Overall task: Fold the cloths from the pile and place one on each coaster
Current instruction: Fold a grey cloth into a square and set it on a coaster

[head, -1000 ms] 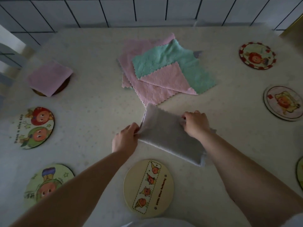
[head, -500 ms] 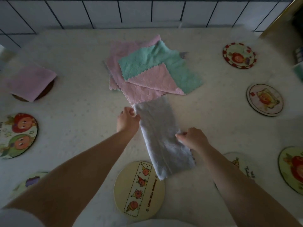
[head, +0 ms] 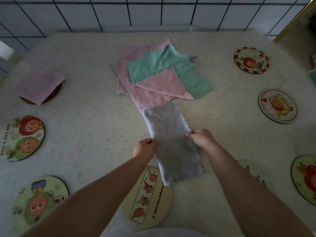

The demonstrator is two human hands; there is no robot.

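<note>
Nearest you: a yellow coaster (head: 148,197) with a strip of fruit figures lies on the table (head: 85,134) between your forearms; the near end of the grey cloth overlaps its upper right rim.

Your left hand (head: 145,148): fingers curled, pinching the left long edge of the grey cloth (head: 171,134) about halfway along.

Your right hand (head: 201,138): fingers curled, pinching the right long edge of the same cloth, across from the left hand.

Grey cloth: folded into a long strip, lying on the table and running from the yellow coaster up to the pile, its far end touching the pile's pink edge.

Left side, near to far: a green cartoon coaster (head: 40,200); a two-face coaster (head: 25,138); a dark coaster (head: 54,93) with a folded pink cloth (head: 38,85) on it.

Right side, near to far: a coaster cut by the frame edge (head: 304,180); a pale coaster (head: 254,170) partly hidden by your right forearm; a yellow-figure coaster (head: 277,106); a red-rimmed coaster (head: 251,60).

Centre, farther: the pile (head: 147,89) of unfolded cloths, pink ones beneath, a green cloth (head: 159,65) on top with one corner turned over showing pink.

Farthest: a tiled wall (head: 153,12).
</note>
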